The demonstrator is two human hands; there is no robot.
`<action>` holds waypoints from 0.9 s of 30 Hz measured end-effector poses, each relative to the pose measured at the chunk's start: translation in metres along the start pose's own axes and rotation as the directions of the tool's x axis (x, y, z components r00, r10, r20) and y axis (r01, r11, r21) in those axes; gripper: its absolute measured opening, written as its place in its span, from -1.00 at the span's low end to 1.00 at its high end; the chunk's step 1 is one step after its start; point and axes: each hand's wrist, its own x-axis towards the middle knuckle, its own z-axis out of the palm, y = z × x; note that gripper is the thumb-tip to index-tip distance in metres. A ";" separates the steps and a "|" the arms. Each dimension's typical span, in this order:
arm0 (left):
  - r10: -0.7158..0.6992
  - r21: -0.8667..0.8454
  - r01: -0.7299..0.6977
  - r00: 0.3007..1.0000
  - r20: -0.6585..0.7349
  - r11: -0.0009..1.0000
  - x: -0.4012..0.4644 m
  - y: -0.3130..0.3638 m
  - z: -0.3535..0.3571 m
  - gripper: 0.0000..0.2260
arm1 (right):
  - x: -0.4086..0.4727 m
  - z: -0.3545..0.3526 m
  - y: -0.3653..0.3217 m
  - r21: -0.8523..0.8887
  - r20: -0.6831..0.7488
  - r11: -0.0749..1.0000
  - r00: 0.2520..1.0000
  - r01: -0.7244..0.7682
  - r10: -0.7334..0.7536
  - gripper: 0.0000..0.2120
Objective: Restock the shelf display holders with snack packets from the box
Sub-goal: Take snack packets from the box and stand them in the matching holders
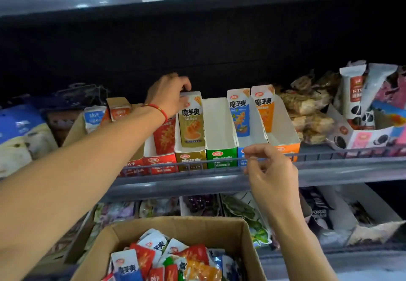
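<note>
Reaching over the shelf (219, 180), the left hand (168, 96) pinches the top of a gold packet (192, 120) standing in the gold holder (191, 159). The right hand (267, 171) hovers at the shelf's front rail, fingers loosely curled — seemingly empty. The box (230, 230) of packets sits below the shelf's front edge.

Olive-gold packet (191, 120), plain green holder (221, 158), blue packet (240, 114), orange packet (264, 107), red bracelet (158, 108)
</note>
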 end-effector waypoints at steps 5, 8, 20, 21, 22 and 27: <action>0.038 -0.217 -0.068 0.989 -0.142 0.974 -0.092 -0.008 -0.012 -0.80 | -0.011 0.016 0.005 -0.073 0.203 0.988 0.972 0.138 -0.121 -0.84; -0.023 -0.395 -0.012 0.996 -0.085 0.919 -0.179 -0.016 -0.011 -0.76 | -0.028 0.034 0.007 -0.224 0.496 0.936 0.859 0.272 -0.131 -0.85; -0.046 -0.211 0.242 0.752 0.657 0.947 -0.348 -0.074 0.054 -0.77 | -0.130 0.137 0.094 -0.610 0.789 0.667 0.401 0.428 0.465 -0.61; -0.071 -0.180 0.241 0.762 0.644 0.954 -0.347 -0.077 0.053 -0.74 | -0.135 0.145 0.099 -0.640 0.763 0.656 0.438 0.401 0.476 -0.59; -0.089 -0.153 0.240 0.765 0.638 0.959 -0.346 -0.080 0.052 -0.72 | -0.140 0.153 0.103 -0.659 0.740 0.661 0.467 0.359 0.484 -0.59; -0.103 -0.141 0.247 0.763 0.638 0.959 -0.345 -0.088 0.044 -0.72 | -0.150 0.180 0.111 -0.677 0.647 0.729 0.558 0.106 0.519 -0.60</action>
